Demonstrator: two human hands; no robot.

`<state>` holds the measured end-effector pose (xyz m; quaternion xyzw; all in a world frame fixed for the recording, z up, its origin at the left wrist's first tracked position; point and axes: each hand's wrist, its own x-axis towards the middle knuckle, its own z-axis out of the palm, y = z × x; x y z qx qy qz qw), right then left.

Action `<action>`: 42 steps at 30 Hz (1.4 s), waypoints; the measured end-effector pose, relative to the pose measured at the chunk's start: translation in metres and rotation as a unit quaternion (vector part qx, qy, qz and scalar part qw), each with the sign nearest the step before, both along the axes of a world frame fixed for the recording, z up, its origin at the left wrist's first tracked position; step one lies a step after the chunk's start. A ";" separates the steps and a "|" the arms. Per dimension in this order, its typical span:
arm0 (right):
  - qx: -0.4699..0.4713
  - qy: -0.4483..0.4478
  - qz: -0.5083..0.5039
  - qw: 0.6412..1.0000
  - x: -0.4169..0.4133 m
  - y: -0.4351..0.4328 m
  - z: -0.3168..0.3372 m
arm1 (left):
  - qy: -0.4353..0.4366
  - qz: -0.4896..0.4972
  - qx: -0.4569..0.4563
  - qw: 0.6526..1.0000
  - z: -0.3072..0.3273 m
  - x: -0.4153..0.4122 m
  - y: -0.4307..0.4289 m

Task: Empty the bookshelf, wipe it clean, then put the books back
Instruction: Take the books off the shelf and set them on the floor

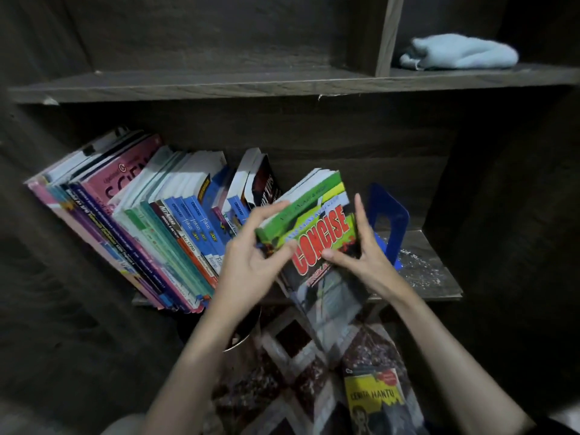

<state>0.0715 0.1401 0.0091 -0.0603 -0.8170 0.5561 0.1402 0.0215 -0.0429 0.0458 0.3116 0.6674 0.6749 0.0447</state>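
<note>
- The left hand grips a bundle of books. Its fingers are curled over the green upper-left edge and its thumb lies flat on the front cover
- The right hand clamps the bundle's other side, thumb pressed onto the cover just under the red word "CONCISE", fingers stretched up along the right edge
- The bundle sits at the front of the lower shelf, right of centre. Its long axis runs from the back wall towards the person, the top end is tipped up and a little rightward, and the bottom end hangs out past the shelf's front edge
- Just right of the bundle, behind the right hand, a blue bookend stands upright on the shelf, whose bare board beyond is speckled with dust
- To the left, a row of books fills the shelf, all leaning leftward with their spines facing out; the nearest ones are just beside the left hand
- On the upper shelf, in the right compartment, lies a crumpled pale blue cloth
- Below, a yellow "CERITA HANTU" book lies on a patterned rug
</note>
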 end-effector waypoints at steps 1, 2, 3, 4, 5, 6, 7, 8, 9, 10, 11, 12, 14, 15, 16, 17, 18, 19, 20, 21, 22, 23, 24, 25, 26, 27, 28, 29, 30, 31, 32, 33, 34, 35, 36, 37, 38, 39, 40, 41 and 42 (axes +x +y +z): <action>0.002 0.000 0.012 1.000 0.004 0.003 0.004 | -0.019 -0.023 0.005 1.000 0.002 -0.004 -0.006; -0.005 0.000 0.030 1.000 0.008 0.005 0.009 | -0.042 -0.033 0.018 0.998 0.004 -0.008 -0.013; -0.004 -0.001 0.048 0.999 0.014 0.007 0.011 | -0.074 -0.048 0.031 0.996 0.005 -0.012 -0.019; -0.004 -0.002 0.059 0.998 0.021 0.006 0.013 | -0.114 -0.061 0.041 0.991 0.002 -0.016 -0.023; 0.001 -0.004 0.060 0.998 0.027 0.005 0.012 | -0.145 -0.070 0.049 0.986 -0.004 -0.017 -0.025; 0.011 -0.003 0.049 0.999 0.032 0.003 0.008 | -0.163 -0.074 0.054 0.982 -0.011 -0.015 -0.024; 0.023 -0.006 0.034 0.999 0.036 0.003 0.001 | -0.164 -0.067 0.053 0.983 -0.017 -0.008 -0.021; 0.027 -0.008 0.025 0.999 0.041 0.004 -0.008 | -0.152 -0.039 0.048 0.986 -0.028 -0.001 -0.015; 0.021 -0.016 0.011 1.000 0.047 0.004 -0.021 | -0.137 -0.003 0.046 0.990 -0.041 0.008 -0.009; 0.010 -0.027 -0.007 1.000 0.054 0.003 -0.034 | -0.128 0.030 0.039 0.990 -0.060 0.020 -0.002; 0.001 -0.039 -0.030 0.999 0.061 0.003 -0.049 | -0.120 0.046 0.026 0.991 -0.082 0.033 0.006; -0.003 -0.056 -0.052 0.997 0.070 0.003 -0.068 | -0.127 0.049 0.003 0.991 -0.111 0.045 0.013; 0.001 -0.102 -0.097 0.990 0.089 0.006 -0.111 | -0.164 0.036 -0.058 0.984 -0.168 0.068 0.024; 0.006 -0.134 -0.114 0.984 0.098 0.010 -0.135 | -0.183 0.024 -0.083 0.979 -0.193 0.076 0.029; -0.008 -0.171 -0.120 0.978 0.107 0.014 -0.156 | -0.213 0.014 -0.103 0.972 -0.215 0.083 0.035; -0.045 -0.206 -0.116 0.971 0.115 0.018 -0.176 | -0.255 0.002 -0.118 0.960 -0.238 0.088 0.043; -0.085 -0.242 -0.107 0.961 0.121 0.025 -0.197 | -0.292 -0.014 -0.132 0.947 -0.257 0.090 0.052; -0.118 -0.277 -0.103 0.948 0.126 0.033 -0.217 | -0.315 -0.030 -0.149 0.937 -0.273 0.092 0.063; -0.142 -0.310 -0.099 0.935 0.130 0.041 -0.235 | -0.329 -0.039 -0.170 0.928 -0.292 0.092 0.073; -0.157 -0.342 -0.094 0.922 0.131 0.050 -0.252 | -0.339 -0.052 -0.192 0.919 -0.310 0.091 0.084; -0.164 -0.369 -0.085 0.911 0.130 0.059 -0.267 | -0.353 -0.063 -0.210 0.910 -0.323 0.089 0.094; -0.166 -0.390 -0.079 0.902 0.129 0.067 -0.282 | -0.361 -0.075 -0.221 0.903 -0.337 0.087 0.102; -0.164 -0.406 -0.080 0.896 0.126 0.075 -0.296 | -0.365 -0.078 -0.229 0.899 -0.351 0.084 0.111; -0.162 -0.414 -0.088 0.891 0.124 0.083 -0.310 | -0.366 -0.079 -0.241 0.896 -0.363 0.081 0.119; -0.155 -0.418 -0.100 0.890 0.120 0.089 -0.321 | -0.370 -0.080 -0.248 0.892 -0.374 0.078 0.127; -0.150 -0.418 -0.115 0.888 0.117 0.095 -0.332 | -0.377 -0.083 -0.249 0.888 -0.388 0.075 0.134; -0.143 -0.418 -0.127 0.888 0.114 0.100 -0.341 | -0.384 -0.087 -0.244 0.886 -0.400 0.071 0.140; -0.140 -0.417 -0.134 0.888 0.111 0.104 -0.349 | -0.375 -0.086 -0.236 0.892 -0.415 0.067 0.144; -0.139 -0.416 -0.137 0.888 0.107 0.107 -0.356 | -0.359 -0.081 -0.226 0.902 -0.435 0.065 0.146; -0.131 -0.415 -0.140 0.890 0.105 0.108 -0.363 | -0.337 -0.080 -0.231 0.909 -0.458 0.063 0.148; -0.124 -0.414 -0.150 0.889 0.105 0.109 -0.373 | -0.316 -0.078 -0.251 0.911 -0.471 0.063 0.151; -0.119 -0.419 -0.155 0.887 0.107 0.112 -0.390 | -0.299 -0.075 -0.283 0.908 -0.475 0.064 0.153; -0.105 -0.427 -0.150 0.886 0.111 0.117 -0.417 | -0.287 -0.070 -0.317 0.901 -0.469 0.064 0.155; -0.081 -0.437 -0.144 0.884 0.116 0.121 -0.441 | -0.270 -0.063 -0.346 0.896 -0.465 0.064 0.156; -0.063 -0.441 -0.144 0.884 0.119 0.120 -0.449 | -0.258 -0.056 -0.367 0.892 -0.463 0.065 0.155; -0.053 -0.442 -0.149 0.883 0.120 0.117 -0.449 | -0.250 -0.055 -0.378 0.890 -0.466 0.065 0.155; -0.041 -0.440 -0.157 0.883 0.119 0.113 -0.443 | -0.239 -0.062 -0.396 0.884 -0.469 0.066 0.153; -0.025 -0.439 -0.164 0.883 0.116 0.109 -0.431 | -0.220 -0.072 -0.422 0.877 -0.470 0.065 0.153; -0.007 -0.441 -0.169 0.882 0.112 0.104 -0.420 | -0.199 -0.087 -0.455 0.863 -0.472 0.065 0.153; 0.013 -0.450 -0.168 0.877 0.108 0.100 -0.410 | -0.180 -0.098 -0.480 0.853 -0.474 0.063 0.152; 0.039 -0.473 -0.162 0.865 0.104 0.097 -0.404 | -0.179 -0.102 -0.487 0.849 -0.474 0.063 0.153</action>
